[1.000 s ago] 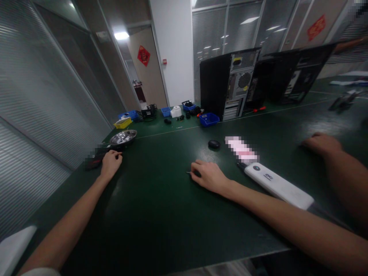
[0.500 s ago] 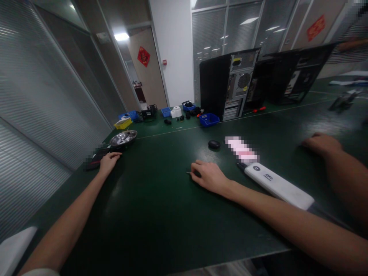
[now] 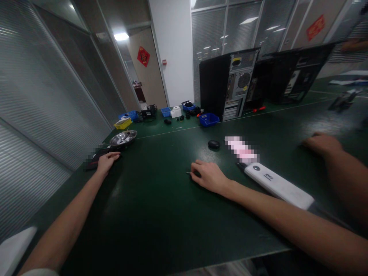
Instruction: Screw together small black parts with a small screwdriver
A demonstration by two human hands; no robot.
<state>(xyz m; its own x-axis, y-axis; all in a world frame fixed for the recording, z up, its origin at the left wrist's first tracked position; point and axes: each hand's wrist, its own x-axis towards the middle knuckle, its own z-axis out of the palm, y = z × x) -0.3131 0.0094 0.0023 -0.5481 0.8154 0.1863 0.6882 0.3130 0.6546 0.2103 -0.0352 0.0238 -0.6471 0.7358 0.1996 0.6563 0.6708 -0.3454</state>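
On the left side of the green table, my left hand (image 3: 107, 161) lies beside a flat black item with red trim (image 3: 93, 163). Its fingers stretch to the right, and nothing shows in them. A shiny metal bowl (image 3: 133, 134) with small pale pieces stands just beyond it. Near the middle, my right hand (image 3: 209, 175) rests low over the table, its fingers curled round what looks like a small screwdriver (image 3: 197, 173). The black handle shows between the fingers and a thin metal tip points left. A rounded black object (image 3: 214, 144), like a computer mouse, lies farther off.
Right of my forearm lies a white device marked 18 (image 3: 280, 186). Another person's hand (image 3: 323, 145) rests at the right. Black computer cases (image 3: 214, 86) stand behind a blue bin (image 3: 209, 120). A yellow tray (image 3: 123, 123) sits at the far left.
My left hand has shifted very slightly left, toward the black item. My right hand stays in place, still gripping the same tool.
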